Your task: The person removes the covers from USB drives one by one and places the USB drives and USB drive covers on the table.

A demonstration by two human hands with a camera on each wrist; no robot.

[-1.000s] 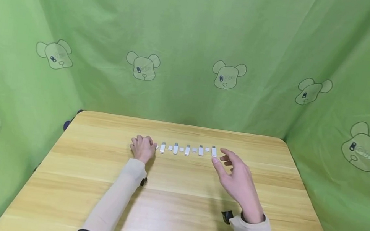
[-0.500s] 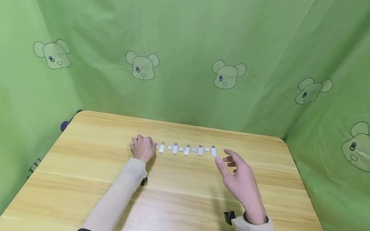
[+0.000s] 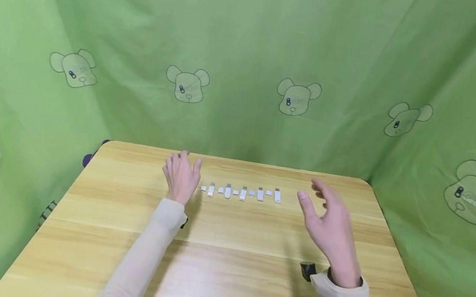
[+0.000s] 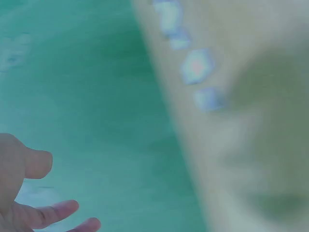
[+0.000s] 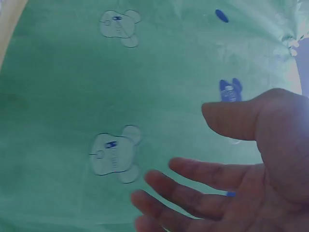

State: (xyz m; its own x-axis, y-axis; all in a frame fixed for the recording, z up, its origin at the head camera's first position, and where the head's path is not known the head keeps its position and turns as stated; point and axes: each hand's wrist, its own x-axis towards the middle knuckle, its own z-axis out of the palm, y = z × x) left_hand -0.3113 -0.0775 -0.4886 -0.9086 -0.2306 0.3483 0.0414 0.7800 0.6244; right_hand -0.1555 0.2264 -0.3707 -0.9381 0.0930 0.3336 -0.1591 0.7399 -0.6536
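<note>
White USB sticks and small white caps lie alternating in a row across the wooden table. At the row's left end is a cap, beside the leftmost USB stick; the rightmost USB stick ends the other side. My left hand is raised just left of the row, fingers spread and holding nothing. The right hand hovers to the right of the row, thumb apart from loosely bent fingers, with nothing in it. In the right wrist view its palm and fingers show against the green cloth. The row looks blurred in the left wrist view.
The wooden table has rounded far corners. Green cloth with printed bear heads hangs behind it and on both sides. A dark purple object shows past the table's left edge.
My left hand has lifted off the table at the row's left end, its fingers spreading and the end cap coming into view. The right hand has moved away to the right and up.
</note>
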